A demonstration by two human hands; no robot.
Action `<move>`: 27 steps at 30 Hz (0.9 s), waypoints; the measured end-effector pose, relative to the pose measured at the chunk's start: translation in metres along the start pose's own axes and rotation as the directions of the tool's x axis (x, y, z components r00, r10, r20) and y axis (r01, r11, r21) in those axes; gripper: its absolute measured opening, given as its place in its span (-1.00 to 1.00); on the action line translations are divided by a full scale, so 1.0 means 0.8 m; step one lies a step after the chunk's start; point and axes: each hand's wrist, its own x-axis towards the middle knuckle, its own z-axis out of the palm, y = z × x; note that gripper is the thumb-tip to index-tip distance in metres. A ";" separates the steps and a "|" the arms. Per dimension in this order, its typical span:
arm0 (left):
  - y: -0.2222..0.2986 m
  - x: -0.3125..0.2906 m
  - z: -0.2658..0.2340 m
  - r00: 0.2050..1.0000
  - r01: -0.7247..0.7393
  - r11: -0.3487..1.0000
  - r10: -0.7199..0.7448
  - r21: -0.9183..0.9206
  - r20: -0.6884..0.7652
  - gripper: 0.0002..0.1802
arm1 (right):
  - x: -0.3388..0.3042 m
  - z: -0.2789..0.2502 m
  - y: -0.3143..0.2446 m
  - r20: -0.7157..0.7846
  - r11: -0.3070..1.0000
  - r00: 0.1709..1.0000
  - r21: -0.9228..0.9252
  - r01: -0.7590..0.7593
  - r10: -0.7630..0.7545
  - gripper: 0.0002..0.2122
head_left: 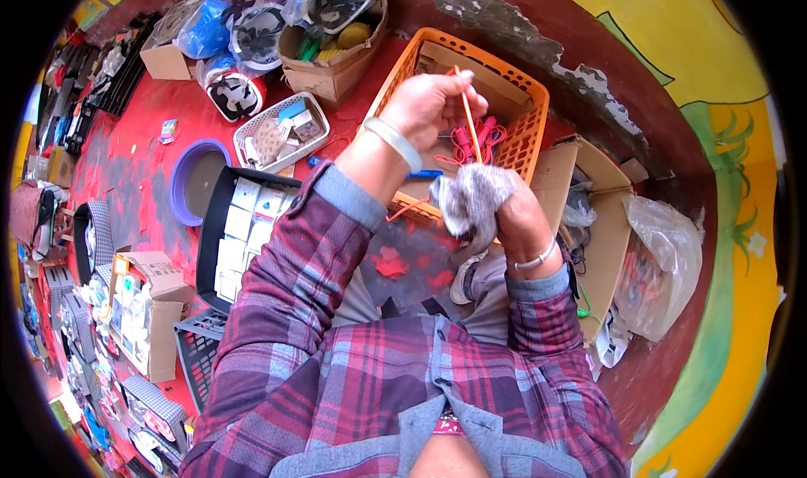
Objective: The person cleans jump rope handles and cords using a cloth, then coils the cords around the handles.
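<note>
My left hand [433, 104] is raised over the orange basket [528, 146], its fingers pinched on a thin orange cable [471, 129] that runs down toward my right hand. A pale bangle sits on that wrist. My right hand [513, 213] is closed around a grey cloth [472, 199], which wraps the lower part of the cable. Both hands hang above the red floor, just in front of the basket. More red and orange cables [471, 142] lie inside the basket.
A black crate of white boxes [244, 226] stands to my left, with a purple bowl [195, 179] and a white basket [282, 129] beyond. Cardboard boxes [332, 53] hold packaged goods at the back. A clear plastic bag [668, 264] and open carton [601, 226] sit right.
</note>
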 end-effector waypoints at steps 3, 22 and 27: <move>0.013 0.019 -0.024 0.986 -0.102 0.991 0.088 -0.091 -0.145 -0.77 | -0.018 0.013 0.004 0.161 0.992 0.987 -0.121 0.027 -0.007 -0.80; 0.018 0.065 -0.066 0.927 -0.183 0.960 0.097 -0.212 -0.363 -0.76 | -0.068 0.021 -0.039 0.672 0.801 0.498 0.252 0.544 -0.549 -0.72; 0.029 0.052 -0.085 0.899 -0.187 0.970 0.104 -0.158 -0.425 -0.62 | -0.072 0.007 -0.051 0.573 0.725 0.486 0.319 0.610 -0.660 -0.79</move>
